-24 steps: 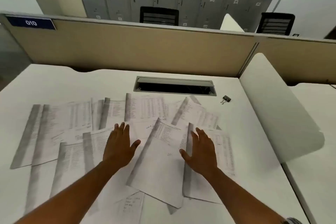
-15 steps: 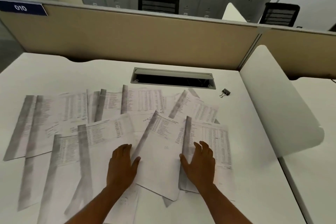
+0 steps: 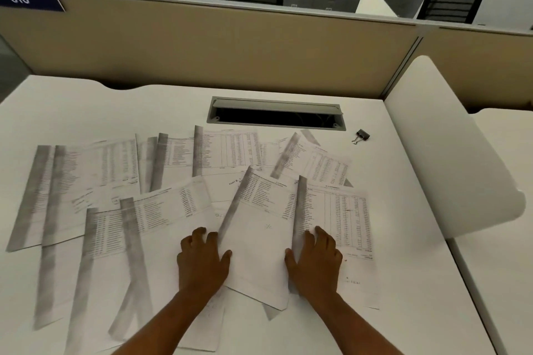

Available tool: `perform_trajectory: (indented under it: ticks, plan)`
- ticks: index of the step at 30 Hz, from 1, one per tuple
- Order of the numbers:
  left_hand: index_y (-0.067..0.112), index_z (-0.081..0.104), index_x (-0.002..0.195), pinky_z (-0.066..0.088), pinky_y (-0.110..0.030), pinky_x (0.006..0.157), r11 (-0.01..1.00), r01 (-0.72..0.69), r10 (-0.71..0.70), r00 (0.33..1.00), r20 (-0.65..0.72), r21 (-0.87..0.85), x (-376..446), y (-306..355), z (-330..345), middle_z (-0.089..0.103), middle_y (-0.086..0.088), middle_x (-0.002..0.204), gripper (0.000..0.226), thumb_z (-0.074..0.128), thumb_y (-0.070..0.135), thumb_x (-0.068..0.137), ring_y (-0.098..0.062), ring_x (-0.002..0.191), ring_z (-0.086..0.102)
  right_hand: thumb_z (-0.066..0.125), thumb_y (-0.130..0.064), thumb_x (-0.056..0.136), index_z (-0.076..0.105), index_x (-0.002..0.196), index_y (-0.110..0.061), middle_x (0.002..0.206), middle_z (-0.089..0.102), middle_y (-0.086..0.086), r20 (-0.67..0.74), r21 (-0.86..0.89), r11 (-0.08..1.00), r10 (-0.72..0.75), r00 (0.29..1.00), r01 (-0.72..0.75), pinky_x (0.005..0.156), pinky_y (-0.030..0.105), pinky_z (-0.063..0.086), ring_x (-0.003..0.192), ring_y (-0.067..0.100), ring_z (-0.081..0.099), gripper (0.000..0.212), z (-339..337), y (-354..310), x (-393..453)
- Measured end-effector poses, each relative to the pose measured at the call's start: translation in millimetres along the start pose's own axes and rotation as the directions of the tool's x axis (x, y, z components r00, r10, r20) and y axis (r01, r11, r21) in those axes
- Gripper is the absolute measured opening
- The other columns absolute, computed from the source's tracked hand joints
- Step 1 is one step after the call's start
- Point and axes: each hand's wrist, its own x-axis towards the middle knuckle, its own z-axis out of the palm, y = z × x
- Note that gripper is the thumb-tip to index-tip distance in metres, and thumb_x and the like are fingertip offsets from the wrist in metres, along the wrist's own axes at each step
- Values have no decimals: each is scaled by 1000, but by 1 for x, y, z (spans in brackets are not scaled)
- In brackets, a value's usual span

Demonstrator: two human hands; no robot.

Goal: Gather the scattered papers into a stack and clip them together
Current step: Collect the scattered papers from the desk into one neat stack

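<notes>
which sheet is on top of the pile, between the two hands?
The tilted sheet in the middle, flanked by the left hand and right hand. Its edges overlap every neighbouring paper; the others are all partly covered.

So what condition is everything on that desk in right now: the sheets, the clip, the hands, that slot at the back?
papers: scattered, overlapping, not yet stacked
middle sheet: on top, tilted, between both hands
left hand: fingers curled, resting on papers
right hand: fingers bent, pressing on papers
binder clip: loose on desk, apart from papers
cable slot: lid open
</notes>
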Motion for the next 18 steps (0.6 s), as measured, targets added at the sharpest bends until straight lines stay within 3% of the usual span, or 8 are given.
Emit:
perform_trajectory:
  ticks: [4, 8, 10, 12, 14, 18]
  plan:
    - [13, 50, 130, 40, -48, 104, 999, 34, -32, 993, 112, -16, 6, 20, 0, 29, -11, 155, 70, 54, 64, 83, -36, 142, 26, 70, -43, 78, 69, 110, -10, 137, 60, 19, 91, -43, 998, 40, 995, -36, 85, 51, 55, 119, 36, 61, 46, -1, -4, 6]
    - [13, 52, 126, 42, -48, 105, 995, 86, -78, 986, 146, -49, 11, 28, -2, 29, -14, 151, 55, 54, 54, 89, -37, 140, 26, 68, -30, 79, 73, 95, -9, 136, 63, 18, 119, 32, 997, 60, 991, -65, 85, 50, 58, 117, 34, 64, 27, -2, -2, 9]
    - [15, 58, 117, 49, -44, 97, 991, 93, -81, 990, 117, -95, 14, 27, -6, 42, -9, 140, 41, 54, 47, 91, -33, 130, 39, 69, -28, 80, 72, 86, -12, 132, 66, 14, 84, 112, 991, 71, 994, -80, 86, 47, 58, 116, 31, 65, 17, -5, -2, 7]
    - [18, 61, 101, 53, -40, 87, 980, 89, -71, 992, 108, -177, 16, 26, -12, 55, -4, 119, 29, 55, 44, 92, -28, 116, 51, 67, -25, 81, 64, 79, -16, 105, 72, 4, 32, 231, 967, 106, 994, -111, 73, 34, 56, 99, 24, 67, 10, -12, -4, 7]
    - [21, 57, 85, 53, -33, 76, 958, 97, -72, 992, 103, -270, 14, 25, -19, 59, 3, 94, 24, 57, 44, 92, -18, 94, 58, 66, -26, 83, 56, 77, -22, 77, 60, -8, -4, 308, 943, 130, 991, -123, 58, 22, 40, 76, 12, 59, 13, -24, -13, 5]
    - [22, 55, 78, 47, -23, 63, 916, 119, -90, 992, 93, -384, 0, 19, -28, 58, 9, 76, 22, 59, 39, 92, -6, 70, 55, 61, -33, 86, 53, 81, -28, 79, 54, -15, 27, 379, 925, 16, 1000, -25, 56, 15, 32, 76, 5, 50, 11, -36, -51, -7]
